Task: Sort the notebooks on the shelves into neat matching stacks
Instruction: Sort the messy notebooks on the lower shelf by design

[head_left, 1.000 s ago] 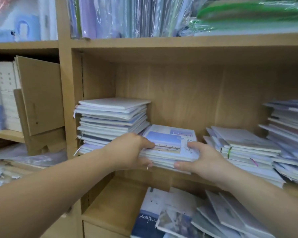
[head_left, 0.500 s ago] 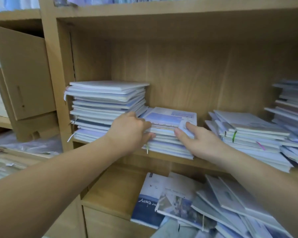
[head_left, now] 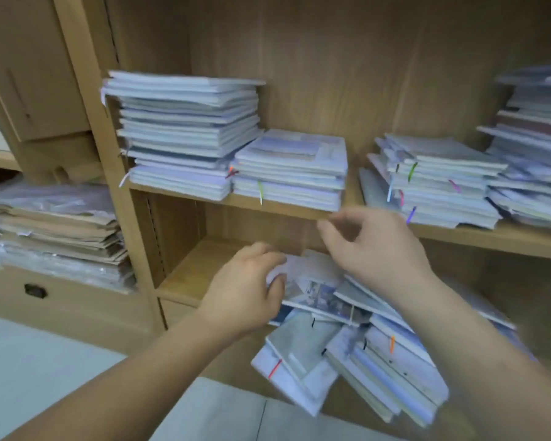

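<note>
Loose pile: a slumped heap of pale, plastic-wrapped notebooks with coloured ribbon markers (head_left: 379, 354) lies on the lower wooden shelf (head_left: 188, 272), lower centre-right of the frame. It is fanned out and overhangs the front edge.
Top piece: a white notebook with a blue-grey photo cover (head_left: 315, 291) lies uppermost, its long axis running from centre-left down toward lower right.
Left hand: the left hand (head_left: 245, 291) is at that notebook's left edge with its fingers curled toward it. Blur hides whether they have hold of it.
Right hand: the right hand (head_left: 376, 246) hovers above the pile, in front of the middle wooden shelf (head_left: 490, 240). Its fingers are loosely bent and hold nothing.
Key relation: the top notebook lies just right of the left hand and below the right hand, so the left hand looks the nearer one to lift it.
Likely destination: the short squared stack of pale notebooks (head_left: 290, 167) sits upper centre, directly above the pile.
</note>
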A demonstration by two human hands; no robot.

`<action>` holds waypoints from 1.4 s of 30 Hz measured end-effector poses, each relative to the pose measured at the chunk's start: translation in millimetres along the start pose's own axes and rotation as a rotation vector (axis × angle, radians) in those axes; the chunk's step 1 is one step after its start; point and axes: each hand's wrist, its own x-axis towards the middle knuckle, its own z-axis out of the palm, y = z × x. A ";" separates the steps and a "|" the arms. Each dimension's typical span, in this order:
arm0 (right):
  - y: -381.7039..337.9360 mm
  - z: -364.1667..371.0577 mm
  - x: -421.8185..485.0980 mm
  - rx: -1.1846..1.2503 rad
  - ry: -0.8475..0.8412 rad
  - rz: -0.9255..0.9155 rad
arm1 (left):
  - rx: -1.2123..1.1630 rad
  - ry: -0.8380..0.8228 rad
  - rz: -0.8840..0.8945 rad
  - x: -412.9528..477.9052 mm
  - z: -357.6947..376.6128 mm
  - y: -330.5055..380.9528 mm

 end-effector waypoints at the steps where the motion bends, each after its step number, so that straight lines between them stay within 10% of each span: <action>1: 13.8 12.3 -8.8 0.043 -0.092 0.028 | -0.072 -0.077 -0.093 -17.8 18.0 3.2; 7: 110.3 78.3 -62.5 0.085 -0.363 0.179 | -0.268 -0.497 -0.534 -69.7 91.8 -12.6; 14: 135.4 103.4 -73.6 -0.067 -0.498 0.175 | -0.649 -0.554 -1.025 -65.8 119.1 -39.9; 24: 142.9 114.9 -63.6 -0.313 -0.503 0.197 | -0.932 -0.511 -1.117 -37.3 100.1 -25.3; 38: 92.6 85.0 -94.5 0.733 -0.417 0.485 | -1.085 -0.172 -0.949 -68.7 7.9 29.1; 42: 114.6 71.2 -103.2 0.447 -0.356 0.416 | -1.092 -0.327 -0.921 -58.4 33.2 61.8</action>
